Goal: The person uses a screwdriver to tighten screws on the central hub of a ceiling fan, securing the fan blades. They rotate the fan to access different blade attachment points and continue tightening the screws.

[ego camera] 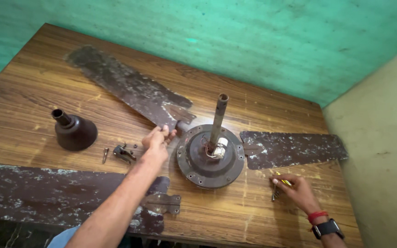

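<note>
Head camera looks down on a worn wood-grain table [33,105] carrying a rusty round ceiling-fan motor housing [211,158] with an upright metal rod [218,117]. Left hand [157,140] grips the bracket end of a peeling dark-brown fan blade [125,85] beside the motor. Right hand [297,188] rests near the table edge, fingers curled around a small yellow-handled tool [281,181], mostly hidden. Another blade [47,193] is cut off at the lower left; small metal parts [124,154] beside a dark bell-shaped canopy cover [73,131] are hard to identify.
</note>
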